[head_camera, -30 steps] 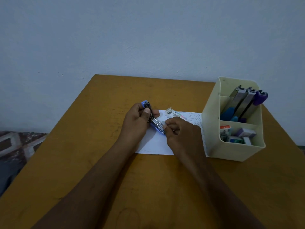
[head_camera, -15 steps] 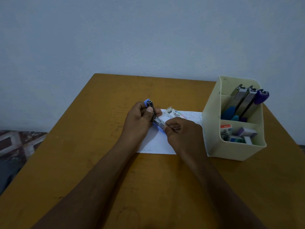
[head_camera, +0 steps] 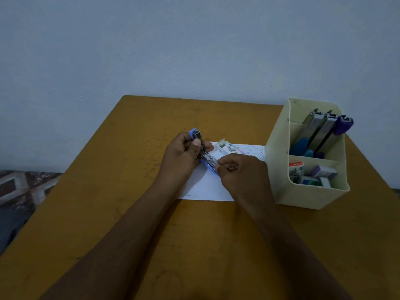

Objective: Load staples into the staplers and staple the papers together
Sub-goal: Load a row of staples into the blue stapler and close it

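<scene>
Little has moved since the earlier pictures: both hands have stayed over the sheet, and the right hand (head_camera: 240, 172) has kept its pinch at the near end of the stapler (head_camera: 204, 155), perhaps a touch closer in.

That stapler is blue with a metal channel, hinged open and tilted, held above the white paper (head_camera: 207, 187) on the wooden table (head_camera: 108, 202). The left hand (head_camera: 183, 156) is wrapped round its far half, thumb lying along the raised metal arm, fingers curled shut on the body. The right hand's thumb and forefinger are pressed together at the open channel's near tip; whether a strip of staples sits between them I cannot tell (it would be too small to make out here). An opened staple box (head_camera: 229, 147) lies on the paper just beyond the hands. A cream organiser (head_camera: 279, 169) stands at the paper's right edge, with more staplers (head_camera: 320, 131) upright in its back section and small boxes in front.

The step looks like seating staples in the channel. To do it well, I judge the left hand should hold the stapler steady and fully open, while the right slides the strip in straight, legs down, flat along the rail, without bending it. Forcing it at an angle could break the strip or jam it.
</scene>
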Action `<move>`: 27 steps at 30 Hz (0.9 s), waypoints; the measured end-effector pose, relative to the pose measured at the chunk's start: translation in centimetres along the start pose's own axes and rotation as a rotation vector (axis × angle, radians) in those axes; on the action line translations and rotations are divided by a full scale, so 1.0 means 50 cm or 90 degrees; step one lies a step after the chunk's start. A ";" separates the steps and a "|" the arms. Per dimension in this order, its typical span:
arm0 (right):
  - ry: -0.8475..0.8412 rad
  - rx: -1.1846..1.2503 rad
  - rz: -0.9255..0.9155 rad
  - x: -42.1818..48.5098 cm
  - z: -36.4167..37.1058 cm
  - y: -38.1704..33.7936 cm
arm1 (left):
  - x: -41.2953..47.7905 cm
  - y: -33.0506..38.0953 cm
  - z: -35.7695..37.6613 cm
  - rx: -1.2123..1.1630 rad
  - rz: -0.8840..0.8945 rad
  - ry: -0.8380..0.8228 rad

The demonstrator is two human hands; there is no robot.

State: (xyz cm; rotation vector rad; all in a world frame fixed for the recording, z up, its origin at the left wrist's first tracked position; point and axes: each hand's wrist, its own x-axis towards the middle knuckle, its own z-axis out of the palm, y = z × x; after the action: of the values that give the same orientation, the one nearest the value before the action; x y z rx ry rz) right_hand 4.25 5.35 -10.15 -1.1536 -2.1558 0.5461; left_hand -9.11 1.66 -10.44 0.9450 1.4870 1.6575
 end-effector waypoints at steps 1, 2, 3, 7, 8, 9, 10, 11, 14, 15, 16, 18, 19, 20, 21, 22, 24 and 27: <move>-0.002 0.004 0.003 0.000 -0.001 -0.001 | 0.000 0.000 0.000 -0.002 -0.001 -0.001; -0.004 0.007 0.007 0.000 -0.002 -0.001 | 0.000 0.001 0.000 -0.004 -0.001 -0.002; -0.006 0.009 0.008 0.000 -0.004 -0.002 | 0.000 0.001 -0.001 -0.006 0.000 -0.002; -0.017 0.013 0.017 -0.001 -0.007 -0.004 | 0.001 0.000 -0.003 -0.014 -0.001 -0.005; -0.015 0.013 0.018 -0.001 -0.008 -0.004 | 0.001 0.000 -0.002 -0.018 -0.001 -0.007; -0.014 0.011 0.019 -0.001 -0.008 -0.003 | 0.001 0.000 -0.002 -0.022 -0.002 -0.008; -0.015 0.008 0.021 0.000 -0.007 -0.003 | 0.001 0.001 -0.002 -0.026 -0.002 -0.010; -0.016 0.006 0.022 0.000 -0.007 -0.002 | 0.001 0.000 -0.002 -0.030 -0.003 -0.011; -0.019 0.008 0.027 0.000 -0.007 0.000 | 0.002 -0.001 -0.003 -0.040 -0.003 -0.015; -0.021 0.007 0.025 0.000 -0.008 0.000 | 0.003 -0.002 -0.003 -0.043 -0.004 -0.016; -0.023 0.004 0.023 0.000 -0.007 0.000 | 0.003 -0.002 -0.003 -0.046 -0.006 -0.017; -0.022 0.005 0.021 0.000 -0.007 0.001 | 0.004 -0.002 -0.004 -0.054 -0.011 -0.017; -0.020 0.007 0.020 0.000 -0.007 0.001 | 0.004 -0.003 -0.004 -0.058 -0.012 -0.018; -0.021 0.008 0.019 0.000 -0.007 0.001 | 0.004 -0.003 -0.004 -0.062 -0.012 -0.018; -0.023 0.007 0.017 0.000 -0.007 0.002 | 0.005 -0.003 -0.005 -0.066 -0.012 -0.019; -0.025 0.006 0.016 0.000 -0.007 0.002 | 0.005 -0.003 -0.005 -0.070 -0.013 -0.020; -0.020 0.004 0.013 0.000 -0.006 0.002 | 0.005 -0.002 -0.005 -0.081 -0.014 -0.021; -0.002 0.003 0.010 -0.001 -0.003 0.001 | 0.005 -0.002 -0.005 -0.096 -0.018 -0.018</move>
State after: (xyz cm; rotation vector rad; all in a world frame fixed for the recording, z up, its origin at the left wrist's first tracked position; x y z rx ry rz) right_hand 4.42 5.35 -10.09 -1.1693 -2.1482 0.5593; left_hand -9.44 1.77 -10.57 0.8582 1.3308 1.7026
